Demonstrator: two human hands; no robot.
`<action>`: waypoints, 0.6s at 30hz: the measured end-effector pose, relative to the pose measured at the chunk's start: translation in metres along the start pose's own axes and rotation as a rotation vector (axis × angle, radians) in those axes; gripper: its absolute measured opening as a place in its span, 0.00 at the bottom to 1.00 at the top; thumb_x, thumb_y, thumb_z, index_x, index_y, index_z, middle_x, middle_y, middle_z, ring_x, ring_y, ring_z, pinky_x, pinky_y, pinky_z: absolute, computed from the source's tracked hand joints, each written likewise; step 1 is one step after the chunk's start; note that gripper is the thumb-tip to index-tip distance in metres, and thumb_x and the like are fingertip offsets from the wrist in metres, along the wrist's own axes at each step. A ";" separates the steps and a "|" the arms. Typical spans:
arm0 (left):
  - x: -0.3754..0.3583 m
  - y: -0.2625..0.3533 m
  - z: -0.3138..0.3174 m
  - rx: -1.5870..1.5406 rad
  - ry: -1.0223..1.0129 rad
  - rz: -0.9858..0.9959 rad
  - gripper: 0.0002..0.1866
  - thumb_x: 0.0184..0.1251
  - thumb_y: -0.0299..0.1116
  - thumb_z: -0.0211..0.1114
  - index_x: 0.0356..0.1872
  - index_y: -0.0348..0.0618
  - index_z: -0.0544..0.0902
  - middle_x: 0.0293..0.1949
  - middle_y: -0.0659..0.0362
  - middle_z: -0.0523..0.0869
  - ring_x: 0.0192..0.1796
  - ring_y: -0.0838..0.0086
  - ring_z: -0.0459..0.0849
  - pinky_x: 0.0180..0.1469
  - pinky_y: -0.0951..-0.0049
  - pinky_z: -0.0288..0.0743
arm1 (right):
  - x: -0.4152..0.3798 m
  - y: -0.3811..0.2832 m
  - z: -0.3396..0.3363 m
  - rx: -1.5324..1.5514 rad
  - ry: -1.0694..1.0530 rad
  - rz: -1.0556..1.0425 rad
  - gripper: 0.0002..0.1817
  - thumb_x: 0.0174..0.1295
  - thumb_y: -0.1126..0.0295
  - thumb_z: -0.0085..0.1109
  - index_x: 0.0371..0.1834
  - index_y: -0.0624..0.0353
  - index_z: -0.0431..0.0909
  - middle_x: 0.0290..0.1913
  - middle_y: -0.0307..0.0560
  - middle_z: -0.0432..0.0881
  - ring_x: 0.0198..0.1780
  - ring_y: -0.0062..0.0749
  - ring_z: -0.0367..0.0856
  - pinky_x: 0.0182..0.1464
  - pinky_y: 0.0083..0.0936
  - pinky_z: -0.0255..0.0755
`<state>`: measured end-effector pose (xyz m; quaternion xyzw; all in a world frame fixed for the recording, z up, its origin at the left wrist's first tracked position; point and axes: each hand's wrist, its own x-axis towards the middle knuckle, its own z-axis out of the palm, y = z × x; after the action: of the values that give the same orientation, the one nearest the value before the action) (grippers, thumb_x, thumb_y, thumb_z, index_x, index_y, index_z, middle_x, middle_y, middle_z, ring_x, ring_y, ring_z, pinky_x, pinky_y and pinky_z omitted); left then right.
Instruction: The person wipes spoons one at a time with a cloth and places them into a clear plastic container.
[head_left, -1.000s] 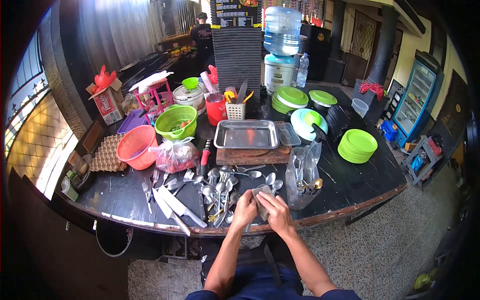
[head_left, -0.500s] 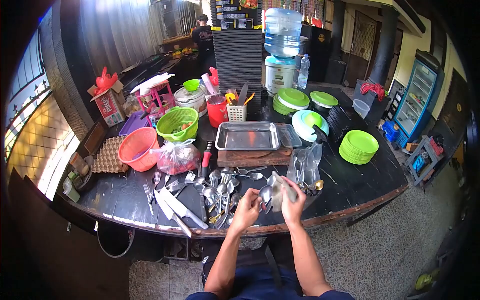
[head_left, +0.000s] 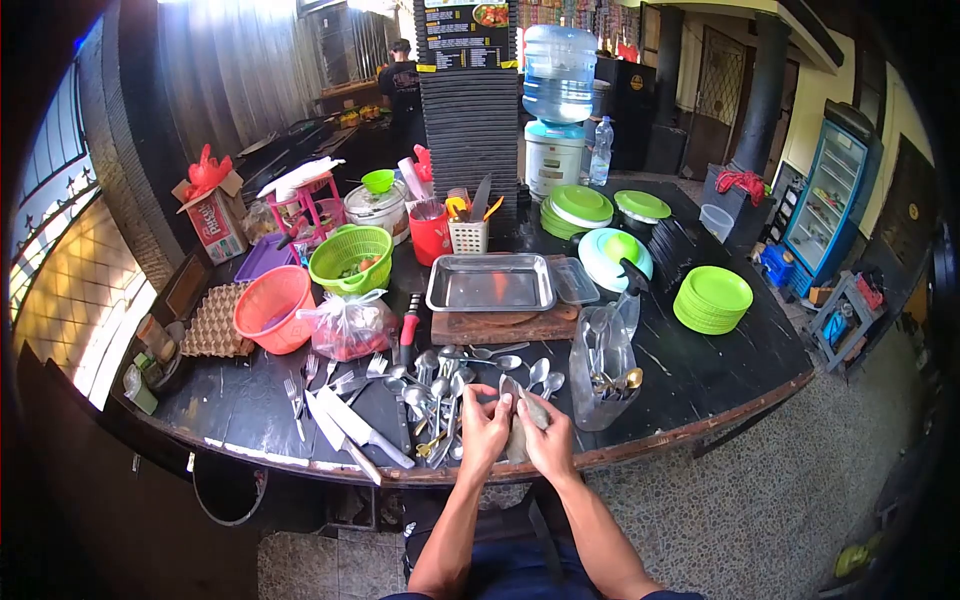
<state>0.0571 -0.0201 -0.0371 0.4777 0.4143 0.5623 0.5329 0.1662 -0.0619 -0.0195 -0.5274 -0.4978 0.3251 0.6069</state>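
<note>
Close together over the table's front edge, both my hands work on one spoon (head_left: 511, 386). My left hand (head_left: 486, 428) is closed around it, its bowl showing above the fingers. My right hand (head_left: 549, 440) grips a greyish cloth (head_left: 517, 443) pressed against the spoon; the handle is hidden. Just left lies a heap of loose spoons (head_left: 441, 386) with some forks (head_left: 376, 366) beside it. A few spoons (head_left: 540, 371) rest beyond my right hand. To the right stands a clear plastic holder (head_left: 590, 412) with cutlery inside.
Two large knives (head_left: 352, 424) lie left, handles near the edge. Behind are an empty metal tray (head_left: 490, 283) on a wooden board (head_left: 470, 327), a red basket (head_left: 262, 322), a green basket (head_left: 335, 275) and green plates (head_left: 713, 297). A person (head_left: 401, 90) stands far back.
Both hands have moved left and closer together, bringing the spoon and cloth with them. The clear holder and the spoons behind my hands are now less covered.
</note>
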 end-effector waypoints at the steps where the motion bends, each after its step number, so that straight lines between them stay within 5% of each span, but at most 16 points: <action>1: -0.002 0.005 0.001 0.035 0.027 -0.022 0.14 0.78 0.27 0.63 0.53 0.42 0.65 0.29 0.60 0.84 0.27 0.84 0.74 0.27 0.80 0.65 | -0.001 -0.001 0.001 -0.008 0.001 0.007 0.18 0.74 0.64 0.64 0.58 0.68 0.84 0.44 0.47 0.90 0.46 0.22 0.84 0.49 0.26 0.78; 4: 0.000 -0.003 0.007 0.201 0.136 0.164 0.15 0.76 0.28 0.66 0.58 0.39 0.73 0.33 0.64 0.82 0.34 0.85 0.76 0.34 0.80 0.69 | -0.002 0.002 0.001 -0.048 -0.009 0.011 0.19 0.74 0.60 0.65 0.57 0.66 0.85 0.43 0.51 0.92 0.46 0.24 0.86 0.47 0.28 0.80; 9: 0.003 -0.005 0.006 0.204 0.148 0.289 0.05 0.75 0.27 0.66 0.42 0.36 0.83 0.36 0.66 0.83 0.36 0.83 0.78 0.39 0.78 0.72 | -0.009 0.020 0.006 0.011 -0.080 0.121 0.17 0.72 0.61 0.66 0.51 0.66 0.86 0.39 0.49 0.91 0.42 0.22 0.85 0.44 0.28 0.79; 10: 0.003 -0.001 0.002 -0.063 0.079 0.003 0.04 0.75 0.28 0.66 0.40 0.39 0.84 0.33 0.68 0.83 0.34 0.84 0.77 0.38 0.80 0.70 | -0.013 0.020 0.006 0.010 -0.128 0.163 0.16 0.71 0.62 0.67 0.49 0.66 0.86 0.38 0.48 0.91 0.41 0.21 0.85 0.43 0.27 0.79; 12: 0.000 0.010 -0.002 -0.152 0.057 -0.102 0.04 0.75 0.29 0.66 0.39 0.42 0.85 0.30 0.69 0.83 0.31 0.86 0.75 0.35 0.81 0.68 | -0.025 0.014 0.006 -0.005 -0.128 0.169 0.14 0.69 0.64 0.68 0.46 0.66 0.86 0.36 0.46 0.91 0.39 0.21 0.85 0.42 0.27 0.79; 18: 0.020 -0.020 -0.027 -0.366 0.152 -0.123 0.03 0.75 0.27 0.65 0.38 0.44 0.83 0.30 0.68 0.83 0.26 0.83 0.77 0.28 0.77 0.71 | -0.042 0.020 -0.007 -0.021 -0.296 0.160 0.16 0.65 0.65 0.73 0.47 0.67 0.86 0.35 0.45 0.90 0.37 0.20 0.84 0.41 0.26 0.79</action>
<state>0.0356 0.0029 -0.0597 0.3030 0.3727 0.6291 0.6112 0.1636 -0.0980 -0.0492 -0.5180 -0.5416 0.4412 0.4936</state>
